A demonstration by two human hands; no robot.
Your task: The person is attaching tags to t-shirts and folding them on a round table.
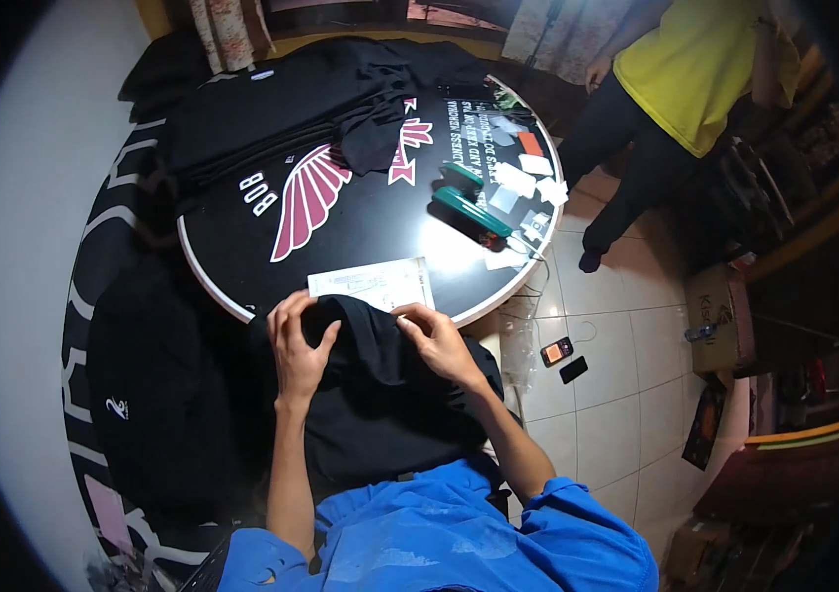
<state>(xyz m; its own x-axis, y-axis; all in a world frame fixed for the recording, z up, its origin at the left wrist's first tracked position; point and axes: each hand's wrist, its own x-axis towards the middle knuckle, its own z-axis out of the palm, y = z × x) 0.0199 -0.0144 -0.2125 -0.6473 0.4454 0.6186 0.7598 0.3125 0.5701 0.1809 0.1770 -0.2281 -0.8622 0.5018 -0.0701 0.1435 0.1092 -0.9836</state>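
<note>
A black garment [370, 419] lies across my lap, its upper edge lifted near the table's front rim. My left hand [298, 343] curls its fingers over that edge at the left, with the thumb standing apart. At the right end of the same edge, my right hand [436, 342] pinches the fabric between thumb and fingers. Between the hands the cloth curves into a fold or opening; dark fabric makes its exact shape hard to read. Just beyond it, a printed paper sheet [375, 283] rests on the round black table [341, 242], partly covered by the garment.
Black shirts [281, 109] are piled on the table's far left. A green handheld tool [472, 211] lies on the right among small cards [514, 180]. More dark clothing [158, 385] is at my left. Two phones [573, 370] lie on the tiled floor; a person in yellow [691, 69] stands beyond.
</note>
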